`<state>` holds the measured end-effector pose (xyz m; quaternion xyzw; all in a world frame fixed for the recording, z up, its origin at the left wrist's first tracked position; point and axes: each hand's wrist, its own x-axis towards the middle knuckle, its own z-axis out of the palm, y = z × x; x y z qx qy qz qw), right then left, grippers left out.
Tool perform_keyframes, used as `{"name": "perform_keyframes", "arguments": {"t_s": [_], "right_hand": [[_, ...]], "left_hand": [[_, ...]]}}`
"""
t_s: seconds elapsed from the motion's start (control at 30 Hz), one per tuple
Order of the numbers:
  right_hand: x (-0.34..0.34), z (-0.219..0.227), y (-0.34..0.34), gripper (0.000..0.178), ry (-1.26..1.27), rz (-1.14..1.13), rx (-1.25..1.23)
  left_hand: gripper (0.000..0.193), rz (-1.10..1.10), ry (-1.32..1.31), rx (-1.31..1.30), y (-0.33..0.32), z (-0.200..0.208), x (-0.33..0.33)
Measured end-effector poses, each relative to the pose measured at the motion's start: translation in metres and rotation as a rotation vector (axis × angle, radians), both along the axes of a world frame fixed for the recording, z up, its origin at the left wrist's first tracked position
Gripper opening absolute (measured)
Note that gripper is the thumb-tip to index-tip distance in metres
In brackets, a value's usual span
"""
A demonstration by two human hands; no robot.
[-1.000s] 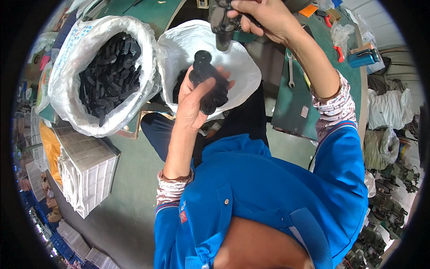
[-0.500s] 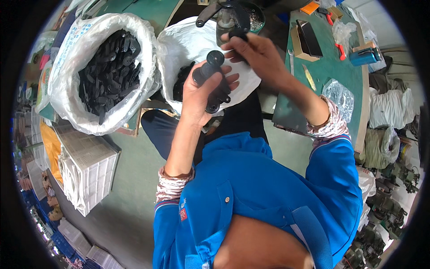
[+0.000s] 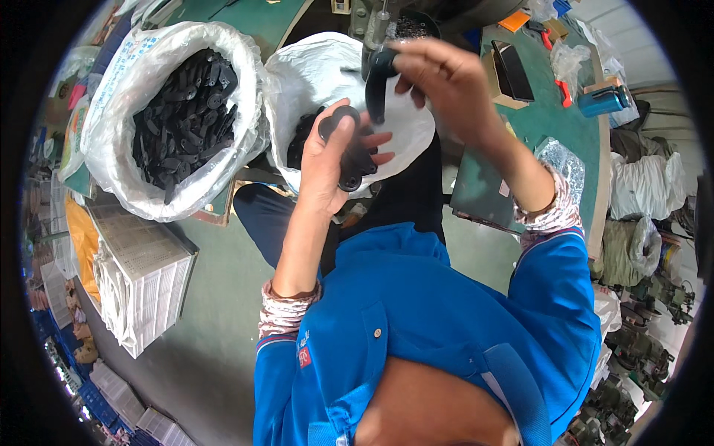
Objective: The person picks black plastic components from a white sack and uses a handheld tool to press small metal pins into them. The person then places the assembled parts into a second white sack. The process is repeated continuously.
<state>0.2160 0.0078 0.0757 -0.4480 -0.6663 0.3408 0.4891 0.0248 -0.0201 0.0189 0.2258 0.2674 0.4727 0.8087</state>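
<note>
My left hand (image 3: 325, 156) is closed around several black plastic lever-like parts (image 3: 355, 157), each with a rounded end, above the white-lined sack (image 3: 405, 141). Between the fingertips of my right hand (image 3: 450, 85), a single curved black part (image 3: 377, 97) is gripped by its round end and hangs down. It is just in front of the metal spindle of a machine (image 3: 379, 26). More black parts lie in that white sack, partly hidden behind my left hand.
A plastic-lined sack (image 3: 249, 141) full of similar black parts stands at the left. Below it is a white crate (image 3: 160, 293). On the green table (image 3: 483, 160) at the right are a cardboard box (image 3: 494, 78), a blue bottle (image 3: 602, 102) and a clear plastic bag (image 3: 561, 160).
My right hand has moved up and slightly right, bringing a part away from the machine. Black pieces at the spindle are gone from there. The left hand's parts have shifted slightly.
</note>
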Motion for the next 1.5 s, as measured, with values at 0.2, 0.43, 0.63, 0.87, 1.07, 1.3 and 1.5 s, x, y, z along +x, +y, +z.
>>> {"name": "perform_keyframes", "arguments": {"t_s": [0.2,0.43,0.63,0.87,1.07,1.3,1.5], "right_hand": [[0.005,0.070,0.057,0.024,0.205,-0.063,-0.235],[0.008,0.071,0.080,0.025,0.172,-0.066,-0.461],[0.013,0.062,0.083,0.026,0.203,-0.018,-0.429],[0.009,0.018,0.033,0.033,0.028,0.073,-0.469],[-0.008,-0.034,-0.020,0.044,0.030,0.249,-0.736],[-0.011,-0.006,-0.014,0.034,-0.419,-0.020,-0.045],[-0.016,-0.042,-0.021,0.029,-0.296,0.134,-0.060]], "left_hand": [[0.037,-0.050,-0.221,0.027,0.000,-0.007,0.001],[0.038,-0.064,-0.197,0.043,-0.001,-0.005,-0.001],[0.034,-0.043,-0.182,0.055,-0.001,-0.005,0.000],[0.035,-0.058,-0.160,0.074,-0.001,-0.006,0.002],[0.030,-0.180,0.019,0.142,-0.001,-0.012,0.007],[0.025,0.051,0.288,0.174,-0.005,-0.015,0.014],[0.027,0.022,0.647,0.352,-0.003,0.000,0.011]]}}
